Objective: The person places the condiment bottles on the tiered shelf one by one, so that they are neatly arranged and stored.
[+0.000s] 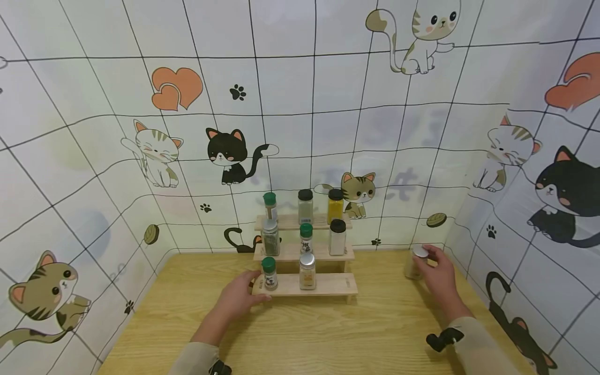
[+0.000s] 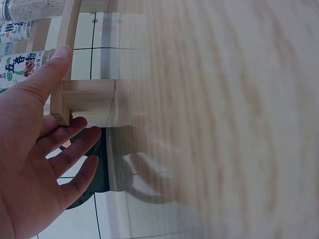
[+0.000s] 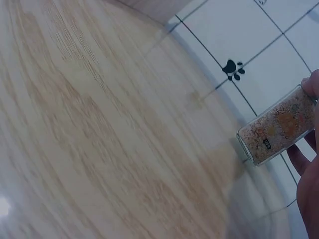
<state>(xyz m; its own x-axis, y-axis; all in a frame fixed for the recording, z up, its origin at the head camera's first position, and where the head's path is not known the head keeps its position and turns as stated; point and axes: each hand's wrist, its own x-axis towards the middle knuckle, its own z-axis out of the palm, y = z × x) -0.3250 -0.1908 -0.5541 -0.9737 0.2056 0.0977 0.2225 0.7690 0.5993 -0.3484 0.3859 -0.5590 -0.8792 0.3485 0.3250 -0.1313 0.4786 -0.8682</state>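
A three-tier wooden spice rack (image 1: 328,284) stands on the table, with several spice jars on its steps. My left hand (image 1: 238,296) grips the left end of its lowest step; in the left wrist view the thumb (image 2: 50,74) lies on the board and the forefinger is partly hidden behind it. Nearest that hand is a green-capped spice bottle (image 1: 269,273), beside a silver-lidded jar (image 1: 307,272). Far to the right, my right hand (image 1: 438,273) holds a glass spice jar (image 3: 279,127) by its pale lid end. Brownish grains fill this jar. Whether its base touches the table is unclear.
On the middle step are a grey-lidded jar (image 1: 270,238), a green-capped bottle (image 1: 306,238) and a black-lidded jar (image 1: 337,238). The top step bears three more containers, one a yellow jar (image 1: 335,207). A cat-print tiled sheet (image 1: 290,130) encloses the wooden table (image 1: 328,333) at the back and sides.
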